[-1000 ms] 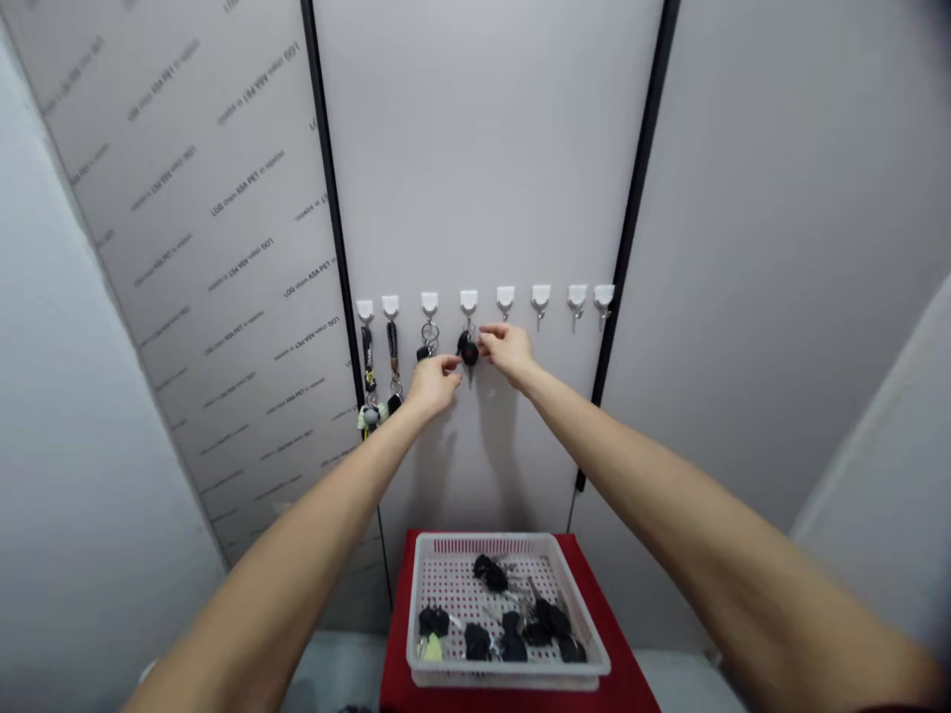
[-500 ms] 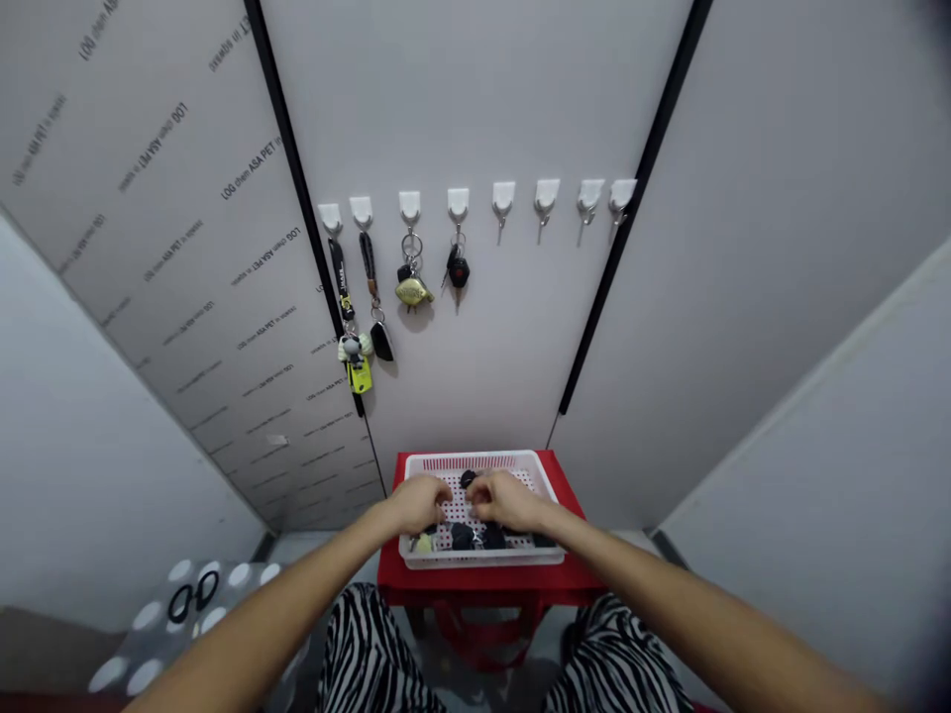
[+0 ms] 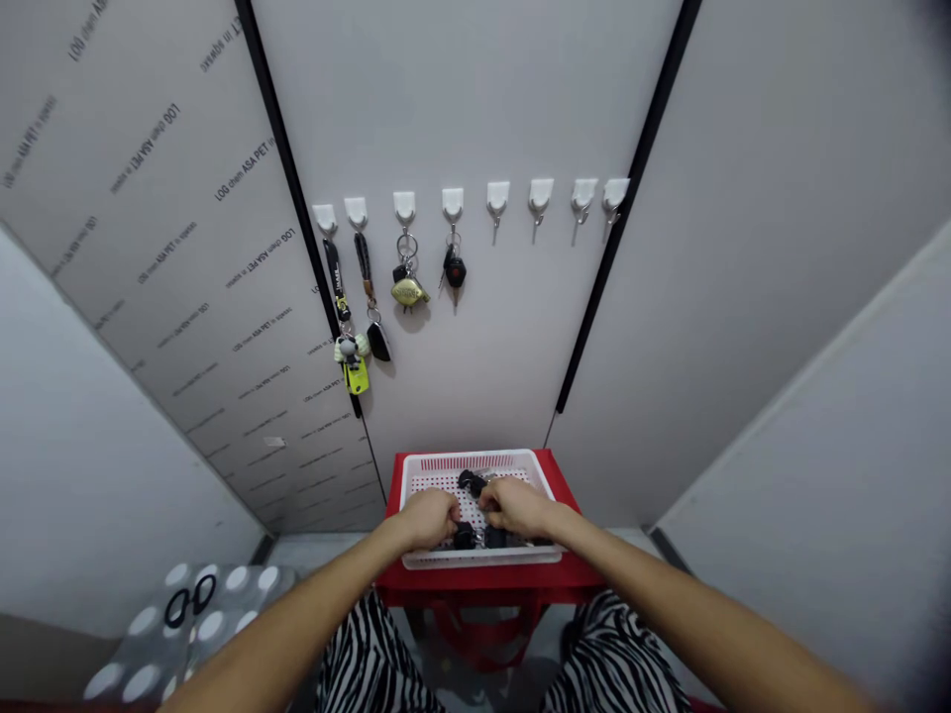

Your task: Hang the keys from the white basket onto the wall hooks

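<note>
Both of my hands are inside a white plastic basket point(image 3: 482, 560). My left hand point(image 3: 432, 517) is low on its left side, fingers curled together beside a black key fob point(image 3: 465, 536); whatever its fingertips hold is hidden. Over the right half, my right hand point(image 3: 515, 505) has thumb and fingers drawn together, close to black keys point(image 3: 473, 482) near the far side. I cannot make out what is between those fingertips. Another dark item point(image 3: 495, 537) lies along the near side, partly under my right hand.
A red-covered stand point(image 3: 475, 586) bears the basket. On the wall ahead runs a row of white hooks point(image 3: 497, 195). The left ones carry keys, among them a yellow-green key holder point(image 3: 356, 376) and a gold fish-like key ring point(image 3: 408, 291). Black-handled scissors point(image 3: 189, 600) lie at lower left.
My left hand has moved slightly right and down towards the near side. My right hand has shifted a little right, and more of the black keys at the far side shows.
</note>
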Available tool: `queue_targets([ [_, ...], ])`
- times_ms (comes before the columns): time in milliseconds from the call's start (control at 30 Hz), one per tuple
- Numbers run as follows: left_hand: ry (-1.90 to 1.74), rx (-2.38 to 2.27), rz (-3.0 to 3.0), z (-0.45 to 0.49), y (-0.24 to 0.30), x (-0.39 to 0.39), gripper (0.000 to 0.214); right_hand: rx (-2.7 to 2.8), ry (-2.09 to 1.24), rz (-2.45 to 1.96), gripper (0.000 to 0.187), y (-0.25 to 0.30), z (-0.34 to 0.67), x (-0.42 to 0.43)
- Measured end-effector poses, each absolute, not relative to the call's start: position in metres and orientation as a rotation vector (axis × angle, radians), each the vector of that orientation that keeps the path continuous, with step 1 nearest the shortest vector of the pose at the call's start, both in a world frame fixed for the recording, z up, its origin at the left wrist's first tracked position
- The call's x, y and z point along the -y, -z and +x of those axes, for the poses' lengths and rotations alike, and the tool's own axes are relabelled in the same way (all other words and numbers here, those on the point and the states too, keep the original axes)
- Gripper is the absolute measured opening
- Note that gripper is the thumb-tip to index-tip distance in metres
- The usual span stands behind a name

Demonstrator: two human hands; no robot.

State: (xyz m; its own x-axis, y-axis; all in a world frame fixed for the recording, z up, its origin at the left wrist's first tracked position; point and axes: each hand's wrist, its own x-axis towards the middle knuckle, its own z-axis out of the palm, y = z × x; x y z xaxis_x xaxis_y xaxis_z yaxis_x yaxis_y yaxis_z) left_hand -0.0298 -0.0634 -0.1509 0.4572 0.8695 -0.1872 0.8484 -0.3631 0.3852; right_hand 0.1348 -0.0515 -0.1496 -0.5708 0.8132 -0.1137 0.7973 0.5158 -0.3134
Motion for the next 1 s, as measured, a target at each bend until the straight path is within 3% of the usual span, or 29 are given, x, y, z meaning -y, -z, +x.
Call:
queue_targets([
  [200, -0.405, -1.433, 2.054, -0.033, 0.149, 0.043, 0.008, 2.594, -0.769, -1.350, 0.025, 0.147, 0.134, 0.053],
  [433, -0.766, -1.282, 1.745, -0.035, 0.143, 0.030, 0.003, 2.057, -1.148, -1.321, 0.016, 0.154, 0.124, 0.048],
  [733, -0.901, -1.121, 1.524, -0.032, 0.116, 0.029, 0.003, 1.561, -1.330, -1.034, 0.024, 0.130, 0.111, 0.041],
  [900, -0.953, -1.051, 1.584, -0.033, 0.100, 0.030, 0.004, 1.276, -1.814, -0.955, 0.028, 0.118, 0.108, 0.046],
  [1000, -0.989, -1.049, 1.600, -0.035, 0.094, 0.031, 0.004, 1.103, -1.828, -0.836, 0.021, 0.116, 0.103, 0.046],
])
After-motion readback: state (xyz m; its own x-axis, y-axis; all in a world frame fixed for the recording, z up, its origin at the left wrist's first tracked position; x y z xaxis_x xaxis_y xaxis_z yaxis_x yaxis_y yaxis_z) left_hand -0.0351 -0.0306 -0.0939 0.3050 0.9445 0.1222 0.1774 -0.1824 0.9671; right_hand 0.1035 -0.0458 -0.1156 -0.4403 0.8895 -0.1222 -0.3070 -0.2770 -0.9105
